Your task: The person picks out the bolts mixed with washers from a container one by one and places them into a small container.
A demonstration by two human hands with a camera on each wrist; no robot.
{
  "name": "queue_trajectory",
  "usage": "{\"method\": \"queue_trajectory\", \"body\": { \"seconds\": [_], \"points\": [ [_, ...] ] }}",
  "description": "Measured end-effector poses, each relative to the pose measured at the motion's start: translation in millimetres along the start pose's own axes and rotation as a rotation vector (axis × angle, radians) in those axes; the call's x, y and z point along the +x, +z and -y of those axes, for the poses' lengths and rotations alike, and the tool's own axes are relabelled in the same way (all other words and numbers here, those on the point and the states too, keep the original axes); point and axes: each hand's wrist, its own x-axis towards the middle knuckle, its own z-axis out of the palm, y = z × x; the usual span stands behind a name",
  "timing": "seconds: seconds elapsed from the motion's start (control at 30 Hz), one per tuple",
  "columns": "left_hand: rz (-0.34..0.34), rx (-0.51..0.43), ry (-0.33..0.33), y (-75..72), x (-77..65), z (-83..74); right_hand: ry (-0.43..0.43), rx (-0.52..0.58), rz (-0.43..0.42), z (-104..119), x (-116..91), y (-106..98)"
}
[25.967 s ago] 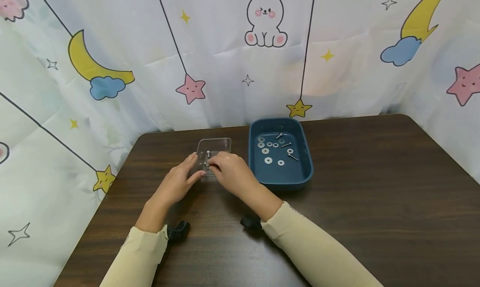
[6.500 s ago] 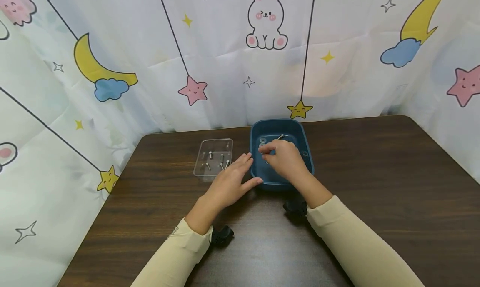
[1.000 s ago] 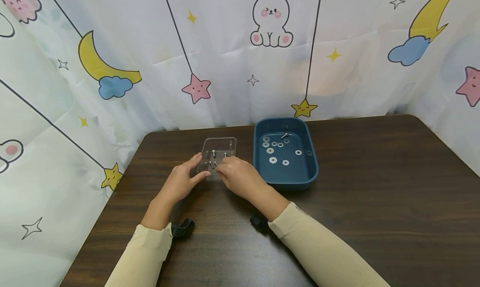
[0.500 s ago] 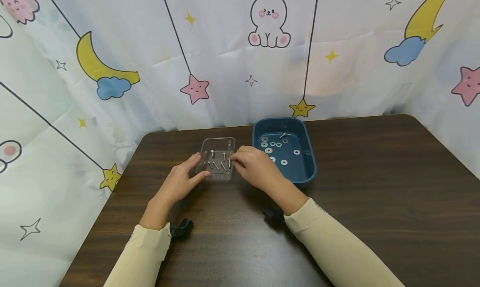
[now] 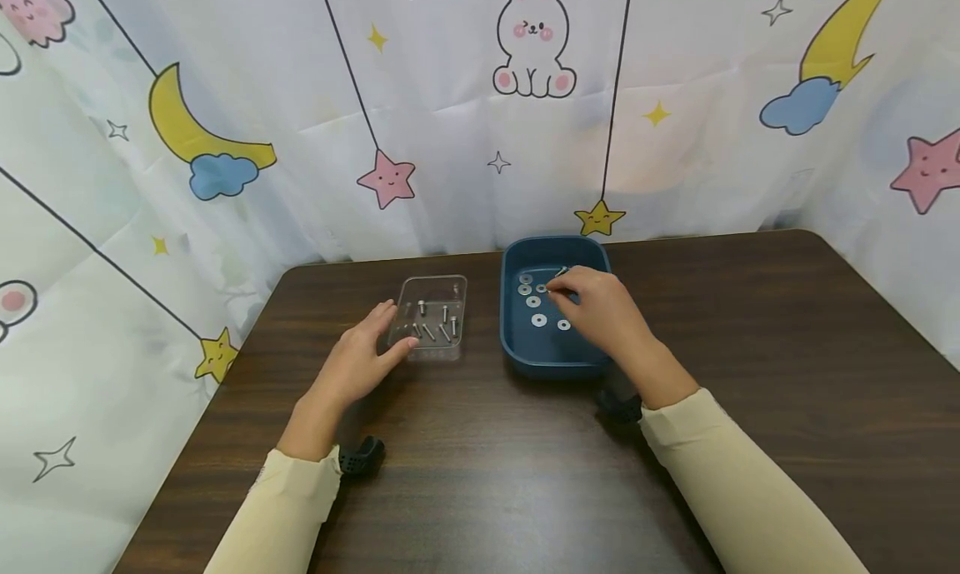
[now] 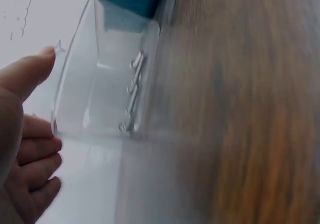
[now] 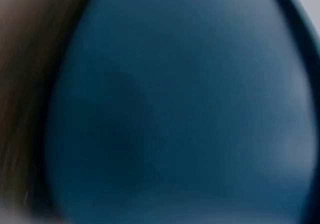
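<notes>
In the head view my left hand [image 5: 352, 366] rests at the near left corner of a clear plastic box [image 5: 438, 291], fingers straight and thumb spread. Several small metal bolts [image 5: 428, 332] lie inside the box; the left wrist view shows the bolts [image 6: 134, 92] along its floor. My right hand [image 5: 603, 311] hangs over a blue tray [image 5: 555, 359], thumb and fingertips close together beside a bolt [image 5: 560, 272] near the back. Flat washers [image 5: 538, 320] lie in the tray, some hidden by that hand. The right wrist view shows only the blurred blue tray [image 7: 190, 109].
Both containers stand near the far edge of a dark wooden table [image 5: 480, 482], the box left of the tray. Behind them hangs a printed curtain [image 5: 450, 116]. Black wrist devices [image 5: 363, 457] sit under both wrists.
My right hand has moved right from inside the clear box to over the blue tray. The left hand stays at the box. Over the longer span, the bolts in the tray have become fewer.
</notes>
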Motion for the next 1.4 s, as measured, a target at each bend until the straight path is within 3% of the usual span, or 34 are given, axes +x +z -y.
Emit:
{"method": "queue_trajectory", "body": {
  "seconds": [0.17, 0.27, 0.4, 0.6, 0.87, 1.13, 1.27, 1.4],
  "points": [
    [-0.091, 0.053, 0.087, 1.0, 0.1, -23.9, 0.076, 0.017, 0.062, -18.6, -1.1, 2.6],
    [-0.104, 0.047, 0.158, 7.3, 2.1, -45.4, 0.085, 0.023, 0.091, -22.6, -1.0, 8.0],
    [-0.054, 0.019, 0.195, 23.2, 7.1, -76.5, 0.096, 0.031, 0.102, -23.2, -1.2, 12.7],
    [0.071, 0.079, 0.143, 48.3, 17.5, -108.1, 0.097, 0.013, 0.098, -23.1, -2.0, 20.2],
    [0.094, 0.141, 0.114, 56.4, 21.9, -115.5, 0.060, -0.020, 0.194, -22.2, 4.9, 19.8],
    [0.102, 0.122, 0.128, 56.6, 26.0, -118.8, 0.073, -0.039, 0.408, -12.9, 30.7, -20.2],
    [0.093, 0.128, 0.139, 57.0, 27.8, -121.5, 0.048, -0.073, 0.420, -5.7, 52.3, -36.1],
    [0.094, 0.125, 0.141, 57.8, 28.2, -123.8, 0.057, -0.112, 0.430, -6.1, 74.1, -36.5]
  ]
}}
